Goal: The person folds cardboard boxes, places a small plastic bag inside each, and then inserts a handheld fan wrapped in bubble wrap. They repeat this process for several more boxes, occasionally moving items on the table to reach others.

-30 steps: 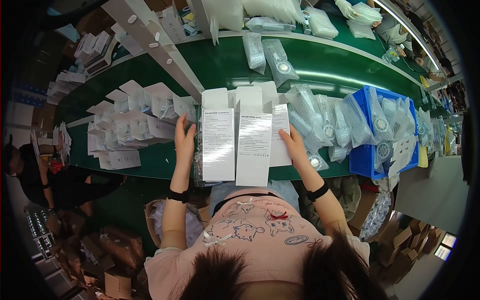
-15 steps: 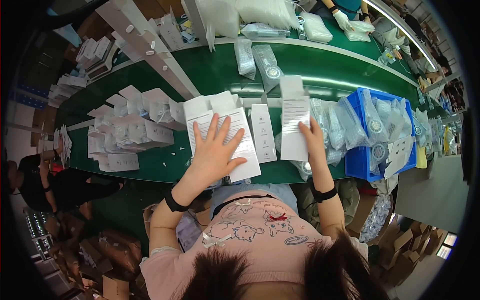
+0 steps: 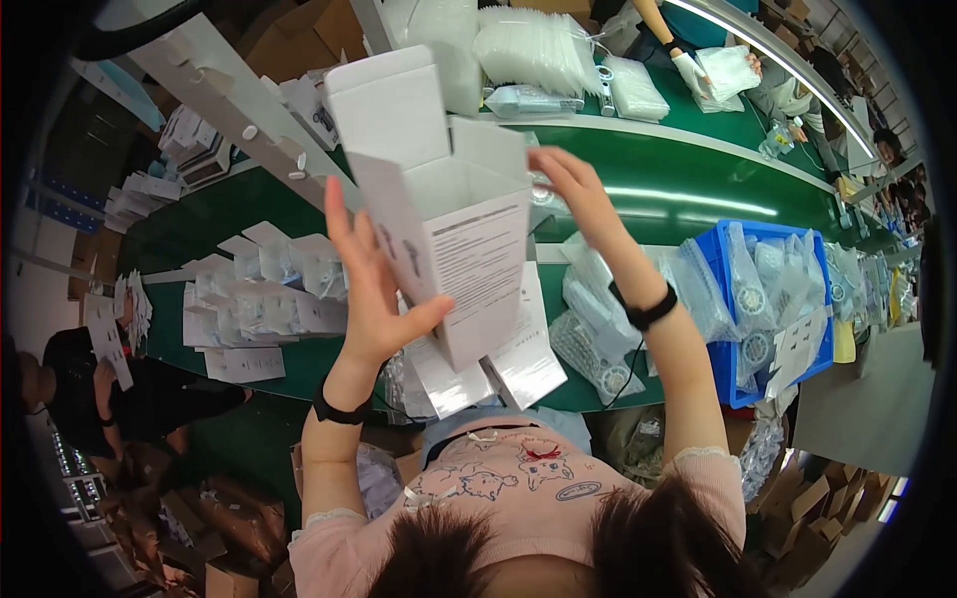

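Observation:
A white carton (image 3: 478, 279) with printed text on its front is raised in front of me, tilted, its top flaps standing up and its inside showing. My left hand (image 3: 374, 289) closes on its lower left side, thumb across the front and fingers stretched along the side. At the upper right edge of the carton is my right hand (image 3: 583, 194), fingers bent, their tips against that edge; its thumb is hidden. Under the raised carton, more white cartons (image 3: 528, 364) lie at the near table edge, partly covered by it.
Left on the green table (image 3: 668, 219) stand several open white cartons (image 3: 264, 289) with bagged contents. Bubble-wrapped items (image 3: 598, 344) lie right of me, beside a blue crate (image 3: 720, 374) full of them. A slanting white post (image 3: 234, 110) rises at the back left. Other people work nearby.
My left hand has come up from lying flat on the white cartons and now grips the raised one. The right hand has moved left and away from me; the carton now shows its open top.

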The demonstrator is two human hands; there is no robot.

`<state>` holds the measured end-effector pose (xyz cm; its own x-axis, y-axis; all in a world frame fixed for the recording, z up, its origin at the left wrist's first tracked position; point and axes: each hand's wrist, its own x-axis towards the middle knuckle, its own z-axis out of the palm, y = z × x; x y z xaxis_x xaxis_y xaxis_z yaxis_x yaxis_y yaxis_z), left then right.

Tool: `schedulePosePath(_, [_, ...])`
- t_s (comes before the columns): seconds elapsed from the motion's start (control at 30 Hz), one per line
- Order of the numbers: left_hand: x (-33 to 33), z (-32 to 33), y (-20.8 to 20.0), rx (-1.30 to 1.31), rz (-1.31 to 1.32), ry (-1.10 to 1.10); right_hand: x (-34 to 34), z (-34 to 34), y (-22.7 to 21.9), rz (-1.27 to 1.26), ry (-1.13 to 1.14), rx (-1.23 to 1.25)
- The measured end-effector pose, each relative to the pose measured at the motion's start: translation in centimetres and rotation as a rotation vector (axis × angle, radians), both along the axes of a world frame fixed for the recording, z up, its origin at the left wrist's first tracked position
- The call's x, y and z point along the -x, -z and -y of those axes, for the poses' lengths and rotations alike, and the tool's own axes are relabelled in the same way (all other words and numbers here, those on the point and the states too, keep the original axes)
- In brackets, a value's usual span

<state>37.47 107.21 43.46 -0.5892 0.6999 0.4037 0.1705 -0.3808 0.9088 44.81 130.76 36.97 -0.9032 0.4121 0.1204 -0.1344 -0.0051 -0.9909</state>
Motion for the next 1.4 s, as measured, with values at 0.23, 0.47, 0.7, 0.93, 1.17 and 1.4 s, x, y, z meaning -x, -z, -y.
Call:
schedulePosePath(0.23, [1.3, 0.9, 2.8, -0.070, 0.016, -0.137, 11.6, -9.9, 16.4, 1.011, 0.116, -0.958])
schedulePosePath(0.47, [2.8, 2.4, 1.2, 0.211, -0.472, 0.023, 13.2, -8.4, 20.0, 0.992, 0.141, -0.854])
schedulePosePath(0.7, [2.7, 3.5, -1.0, 0.301, -0.765, 0.081, 5.0, -11.5, 7.9, 0.345, 0.339, -0.612])
schedulePosePath(0.93, [0.8, 2.9, 0.6, 0.219, -0.569, -0.208, -4.3, -1.3, -10.0, -0.625, 0.236, 0.510])
schedulePosePath(1.17, [-1.3, 2.4, -0.2, 0.189, -0.599, -0.392, -0.6, 9.9, -13.0, -0.861, 0.402, -0.114])
schedulePosePath(1.4, [-1.5, 5.9, -0.9, 0.011, -0.795, -0.633, -3.0, 11.1, -15.7, -0.590, 0.061, -0.894])
